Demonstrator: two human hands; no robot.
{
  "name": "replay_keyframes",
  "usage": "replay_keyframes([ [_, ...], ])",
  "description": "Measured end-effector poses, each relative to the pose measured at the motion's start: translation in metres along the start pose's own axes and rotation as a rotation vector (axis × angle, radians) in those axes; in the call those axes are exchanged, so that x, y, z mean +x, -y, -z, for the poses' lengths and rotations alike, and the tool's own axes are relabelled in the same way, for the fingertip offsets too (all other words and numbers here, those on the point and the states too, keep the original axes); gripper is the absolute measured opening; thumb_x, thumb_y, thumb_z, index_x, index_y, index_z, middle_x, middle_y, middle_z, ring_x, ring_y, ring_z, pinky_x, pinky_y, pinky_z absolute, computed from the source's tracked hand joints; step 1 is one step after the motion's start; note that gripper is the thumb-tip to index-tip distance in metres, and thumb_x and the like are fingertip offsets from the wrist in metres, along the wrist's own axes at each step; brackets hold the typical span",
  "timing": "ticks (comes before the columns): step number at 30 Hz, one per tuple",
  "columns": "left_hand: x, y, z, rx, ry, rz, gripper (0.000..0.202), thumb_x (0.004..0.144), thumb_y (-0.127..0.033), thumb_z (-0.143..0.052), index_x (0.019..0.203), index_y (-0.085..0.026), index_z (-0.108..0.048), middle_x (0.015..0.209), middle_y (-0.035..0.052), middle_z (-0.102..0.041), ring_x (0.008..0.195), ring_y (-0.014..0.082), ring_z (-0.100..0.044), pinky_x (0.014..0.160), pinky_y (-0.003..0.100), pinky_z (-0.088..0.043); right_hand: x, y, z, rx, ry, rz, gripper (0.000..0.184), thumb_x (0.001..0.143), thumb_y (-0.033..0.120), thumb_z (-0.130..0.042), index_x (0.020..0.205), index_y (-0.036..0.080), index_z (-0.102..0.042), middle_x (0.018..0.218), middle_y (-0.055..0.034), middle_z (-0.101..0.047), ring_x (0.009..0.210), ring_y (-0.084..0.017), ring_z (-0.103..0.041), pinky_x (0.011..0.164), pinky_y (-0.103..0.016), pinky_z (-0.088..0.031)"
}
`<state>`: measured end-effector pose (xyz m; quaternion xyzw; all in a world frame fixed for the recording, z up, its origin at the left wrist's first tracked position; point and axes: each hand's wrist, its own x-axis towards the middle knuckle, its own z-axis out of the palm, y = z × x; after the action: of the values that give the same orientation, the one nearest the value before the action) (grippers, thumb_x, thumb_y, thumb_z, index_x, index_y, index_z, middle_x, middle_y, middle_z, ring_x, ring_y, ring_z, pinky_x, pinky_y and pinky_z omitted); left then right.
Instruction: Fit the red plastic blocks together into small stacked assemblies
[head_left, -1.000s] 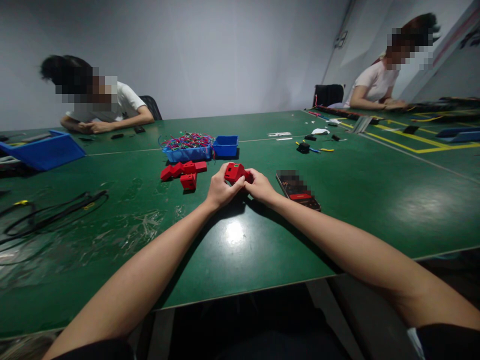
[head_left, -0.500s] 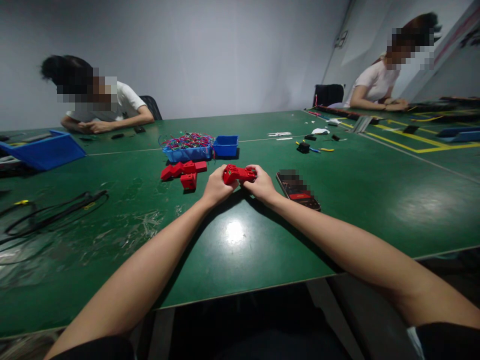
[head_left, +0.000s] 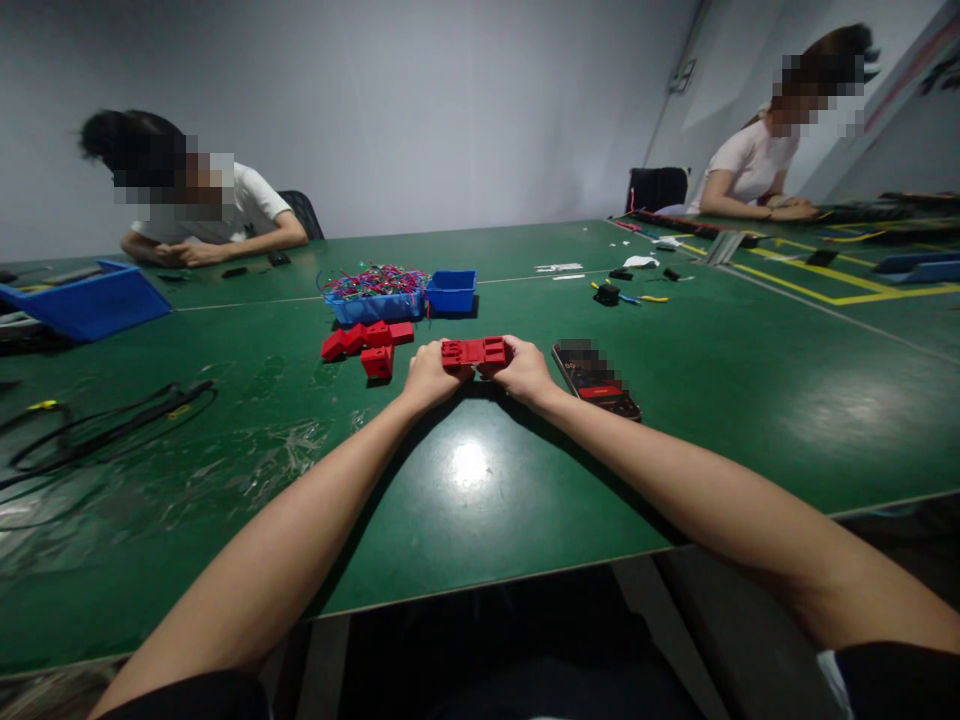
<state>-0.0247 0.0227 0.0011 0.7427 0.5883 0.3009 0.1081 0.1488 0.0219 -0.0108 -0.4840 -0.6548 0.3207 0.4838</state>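
Observation:
Both hands hold a red plastic housing (head_left: 474,352) with slots and ribbed compartments, just above the green table (head_left: 480,520). My left hand (head_left: 435,374) is closed on its left end, and my right hand (head_left: 526,370) grips the right end. The housing lies roughly level, its compartments showing toward me. Fingers beneath it are partly hidden. Left of my left hand, a single red block (head_left: 376,363) sits in front of a row of several red blocks (head_left: 366,340). To the right of my right hand lies a phone (head_left: 592,378).
Behind the blocks stand a blue bin of coloured wires (head_left: 379,297) and a smaller blue bin (head_left: 452,292). Pliers (head_left: 630,298) lie farther right. Black cables (head_left: 112,420) and clear plastic film (head_left: 289,450) cover the left side. Two people sit across the table.
The red housing has been turned in my hands, from tilted and angled to nearly level, with its open compartments now facing me. Both hands keep hold and shift only slightly.

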Motion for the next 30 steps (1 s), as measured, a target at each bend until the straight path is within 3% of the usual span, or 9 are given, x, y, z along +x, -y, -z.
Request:
replay_keyframes([
  [4, -0.003, -0.001, 0.003, -0.012, 0.021, -0.006, 0.019, 0.075, -0.033, -0.067, 0.087, -0.020, -0.062, 0.085, 0.0058, -0.072, 0.081, 0.0232, -0.068, 0.073, 0.031, -0.050, -0.001, 0.001, 0.001, -0.041, 0.005, 0.022, 0.034, 0.064, 0.015, -0.079, 0.097, 0.018, -0.067, 0.094, -0.0055, -0.078, 0.087, -0.020, -0.073, 0.083, -0.034, -0.057],
  [9, -0.006, 0.002, 0.002, -0.090, -0.036, -0.091, 0.027, 0.077, -0.031, -0.067, 0.100, -0.022, -0.055, 0.084, 0.0025, -0.070, 0.073, 0.0195, -0.066, 0.065, 0.027, -0.045, 0.000, -0.003, 0.001, -0.094, 0.025, 0.037, 0.044, 0.063, 0.014, -0.078, 0.105, 0.017, -0.066, 0.098, -0.0063, -0.076, 0.090, -0.020, -0.072, 0.085, -0.034, -0.056],
  [17, -0.006, 0.003, 0.001, -0.181, -0.035, -0.163, 0.031, 0.074, -0.030, -0.065, 0.098, -0.022, -0.048, 0.078, -0.0003, -0.065, 0.069, 0.0175, -0.063, 0.064, 0.027, -0.044, 0.000, -0.004, 0.000, -0.093, 0.039, 0.029, 0.049, 0.065, 0.014, -0.074, 0.112, 0.018, -0.062, 0.103, -0.0065, -0.074, 0.092, -0.019, -0.070, 0.088, -0.034, -0.054],
  [23, -0.009, 0.000, 0.006, -0.317, 0.065, -0.298, 0.060, 0.072, -0.047, -0.070, 0.117, -0.020, -0.040, 0.090, 0.0009, -0.064, 0.077, 0.0169, -0.064, 0.073, 0.029, -0.051, 0.000, -0.002, 0.001, -0.080, -0.032, 0.015, 0.043, 0.063, 0.014, -0.072, 0.105, 0.018, -0.062, 0.097, -0.0033, -0.073, 0.086, -0.018, -0.067, 0.086, -0.034, -0.053],
  [27, -0.011, 0.000, 0.006, -0.278, 0.068, -0.232, 0.054, 0.089, -0.055, -0.050, 0.127, -0.019, -0.039, 0.088, 0.0020, -0.063, 0.076, 0.0191, -0.063, 0.077, 0.034, -0.052, 0.001, -0.004, 0.001, -0.031, -0.015, 0.010, 0.038, 0.062, 0.016, -0.075, 0.098, 0.019, -0.062, 0.089, -0.0011, -0.071, 0.081, -0.017, -0.065, 0.083, -0.034, -0.053],
  [30, -0.009, 0.001, 0.003, -0.232, 0.041, -0.214, 0.057, 0.090, -0.056, -0.051, 0.131, -0.017, -0.040, 0.103, 0.0081, -0.064, 0.090, 0.0230, -0.066, 0.087, 0.039, -0.052, 0.002, -0.007, 0.000, -0.010, -0.025, -0.001, 0.041, 0.061, 0.017, -0.078, 0.099, 0.019, -0.062, 0.090, -0.0009, -0.071, 0.082, -0.017, -0.065, 0.083, -0.033, -0.053],
])
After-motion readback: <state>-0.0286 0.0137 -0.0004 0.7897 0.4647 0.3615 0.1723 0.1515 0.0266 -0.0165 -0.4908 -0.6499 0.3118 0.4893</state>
